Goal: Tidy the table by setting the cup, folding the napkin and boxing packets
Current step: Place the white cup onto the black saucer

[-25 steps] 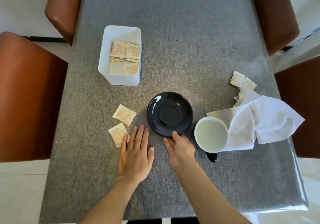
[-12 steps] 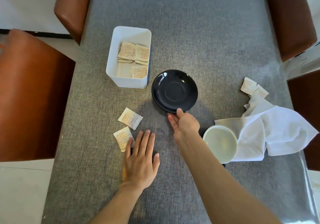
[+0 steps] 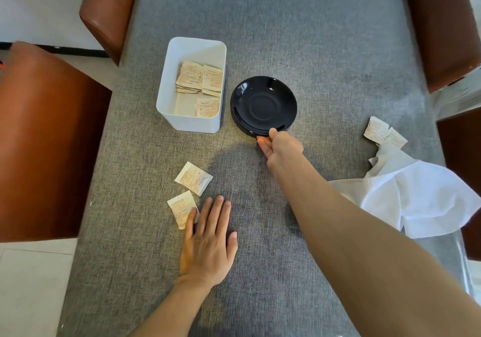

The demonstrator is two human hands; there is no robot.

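My right hand point(image 3: 279, 148) pinches the near rim of a black saucer point(image 3: 263, 105), which lies on the grey table just right of a white box point(image 3: 191, 87) holding several packets. My left hand point(image 3: 207, 243) lies flat on the table, its little finger touching one of two loose packets point(image 3: 182, 208), the other packet point(image 3: 194, 178) a little farther away. Two more packets point(image 3: 384, 132) lie at the right, beside a crumpled white napkin point(image 3: 416, 198). My right forearm hides the cup.
Brown leather chairs stand along the table: two on the left point(image 3: 44, 141) point(image 3: 109, 11) and two on the right point(image 3: 442, 24) point(image 3: 466, 170). The grey tablecloth point(image 3: 299, 24) stretches away past the box and saucer.
My right hand has slid the black saucer away from me, until it lies next to the white box. The cup has gone out of sight under my forearm. My left hand has stayed flat.
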